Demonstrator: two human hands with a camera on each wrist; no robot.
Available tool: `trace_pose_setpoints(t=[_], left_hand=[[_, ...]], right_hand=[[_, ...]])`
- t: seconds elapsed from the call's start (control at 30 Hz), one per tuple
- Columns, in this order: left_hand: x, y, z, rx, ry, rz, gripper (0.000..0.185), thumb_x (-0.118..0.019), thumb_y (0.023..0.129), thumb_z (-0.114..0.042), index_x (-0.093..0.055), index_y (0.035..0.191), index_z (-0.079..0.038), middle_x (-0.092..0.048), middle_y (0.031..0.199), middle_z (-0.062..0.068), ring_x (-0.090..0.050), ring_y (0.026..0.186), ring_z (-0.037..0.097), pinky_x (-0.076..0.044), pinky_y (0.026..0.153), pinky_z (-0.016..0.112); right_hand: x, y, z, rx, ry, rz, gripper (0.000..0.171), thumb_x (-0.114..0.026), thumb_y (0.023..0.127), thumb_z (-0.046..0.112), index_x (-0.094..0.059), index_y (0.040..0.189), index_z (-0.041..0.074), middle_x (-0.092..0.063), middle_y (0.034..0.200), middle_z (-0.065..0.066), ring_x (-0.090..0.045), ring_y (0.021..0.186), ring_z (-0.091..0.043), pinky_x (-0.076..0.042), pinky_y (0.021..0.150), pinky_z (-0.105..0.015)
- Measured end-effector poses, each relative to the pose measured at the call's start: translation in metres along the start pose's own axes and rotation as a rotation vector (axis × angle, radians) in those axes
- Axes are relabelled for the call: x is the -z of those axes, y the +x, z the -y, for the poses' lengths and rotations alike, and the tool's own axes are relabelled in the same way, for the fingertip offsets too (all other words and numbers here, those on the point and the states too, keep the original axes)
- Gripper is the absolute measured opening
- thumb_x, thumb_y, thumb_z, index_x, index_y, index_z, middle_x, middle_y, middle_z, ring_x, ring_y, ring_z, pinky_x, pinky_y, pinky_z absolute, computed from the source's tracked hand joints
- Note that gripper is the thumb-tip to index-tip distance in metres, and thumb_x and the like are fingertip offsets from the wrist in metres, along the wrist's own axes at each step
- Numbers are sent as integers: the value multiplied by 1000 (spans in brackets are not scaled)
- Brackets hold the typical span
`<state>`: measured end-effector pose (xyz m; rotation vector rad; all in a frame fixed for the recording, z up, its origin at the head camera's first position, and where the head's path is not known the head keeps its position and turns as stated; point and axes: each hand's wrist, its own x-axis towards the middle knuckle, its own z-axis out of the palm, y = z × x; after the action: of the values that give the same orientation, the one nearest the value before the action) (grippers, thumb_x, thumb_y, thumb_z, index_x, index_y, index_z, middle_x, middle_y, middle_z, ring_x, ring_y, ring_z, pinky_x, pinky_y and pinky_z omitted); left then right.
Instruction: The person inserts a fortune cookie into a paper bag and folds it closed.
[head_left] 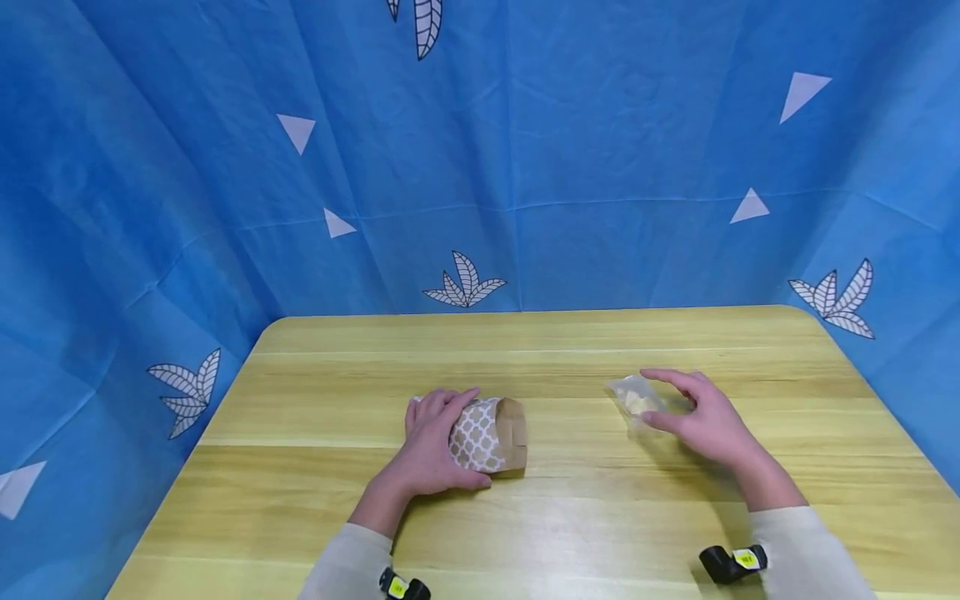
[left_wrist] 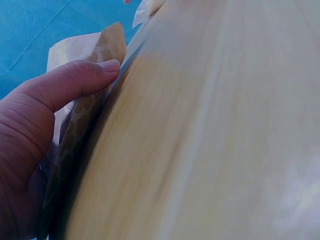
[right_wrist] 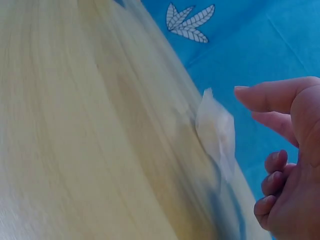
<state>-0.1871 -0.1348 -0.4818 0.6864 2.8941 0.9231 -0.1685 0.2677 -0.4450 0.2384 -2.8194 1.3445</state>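
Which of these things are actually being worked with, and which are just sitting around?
In use:
- patterned paper bag, gripped by the left hand
- small clear packet, just under the right hand

Just around:
- wooden table
- blue leaf-print backdrop

bare wooden table [head_left: 585, 517] between paper bag [head_left: 491, 433] and clear packet [head_left: 636, 400], blue backdrop [head_left: 525, 167] closing three sides

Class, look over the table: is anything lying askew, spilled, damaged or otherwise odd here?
Only one thing stands out: the patterned paper bag lies on its side on the table, held by the left hand. Nothing has spilled. The small clear packet by the right hand looks intact.
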Motion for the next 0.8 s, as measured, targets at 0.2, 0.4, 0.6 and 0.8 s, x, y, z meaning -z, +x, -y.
trace_pose_setpoints(t=[0.2, 0.4, 0.6, 0.8], left_hand=[[-1, 0, 0, -3, -1, -5, 123, -93, 50, -56, -36, 156, -28, -41, 140, 1, -30, 134, 22, 3, 114, 56], [-1, 0, 0, -1, -12, -10, 124, -93, 49, -56, -36, 156, -29, -42, 139, 0, -31, 134, 22, 4, 114, 57], [-1, 0, 1, -1, -8, -9, 124, -93, 49, -56, -36, 155, -28, -42, 137, 0, -32, 133, 22, 3, 114, 57], [-1, 0, 1, 3, -8, -8, 123, -93, 49, -56, -36, 155, -29, -42, 137, 0, -31, 134, 22, 4, 114, 57]], right_hand=[[-1, 2, -10, 10, -4, 21, 53, -77, 88, 21, -61, 136, 6, -48, 139, -27, -40, 127, -49, -33, 101, -67], [-8, 2, -15, -27, 12, 22, 53, -78, 88, 25, -62, 134, 6, -47, 142, -28, -38, 130, -52, -33, 103, -66], [-15, 3, -18, -49, 1, -9, 55, -80, 86, 33, -63, 131, 7, -47, 141, -27, -41, 130, -50, -36, 103, -62], [-14, 3, -14, -100, -1, -14, 68, -80, 84, 44, -57, 137, 9, -41, 146, -30, -40, 130, -53, -37, 102, -64]])
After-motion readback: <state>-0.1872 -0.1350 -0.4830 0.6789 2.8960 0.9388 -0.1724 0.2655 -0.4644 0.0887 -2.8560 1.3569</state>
